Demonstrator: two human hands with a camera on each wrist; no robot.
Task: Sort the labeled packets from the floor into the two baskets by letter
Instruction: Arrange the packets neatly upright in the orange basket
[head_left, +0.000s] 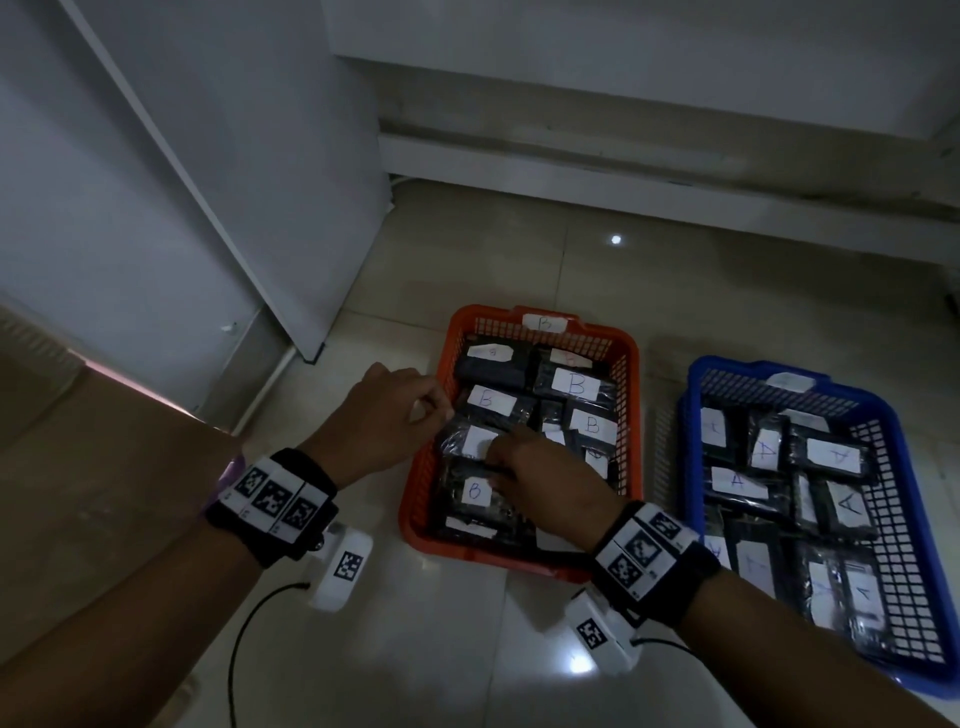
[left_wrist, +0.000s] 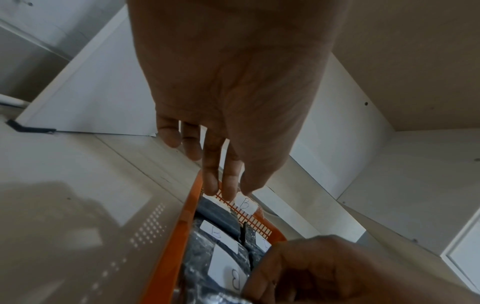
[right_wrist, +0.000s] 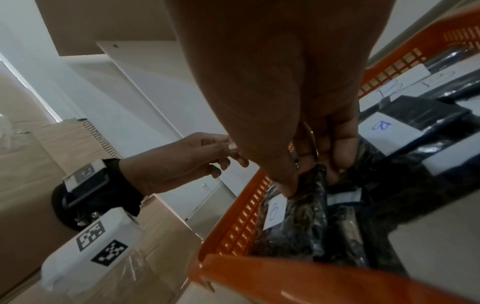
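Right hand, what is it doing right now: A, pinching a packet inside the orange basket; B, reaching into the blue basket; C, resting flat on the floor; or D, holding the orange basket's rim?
A: the right hand pinches a dark packet with a white label inside the orange basket, away from the blue basket.

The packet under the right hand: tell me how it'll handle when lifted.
The packet is wrapped in glossy, crinkled film, so probably slippery. The right hand pinches its edge and the wrap bunches there, so it likely flexes. It looks light, since a pinch seems enough.
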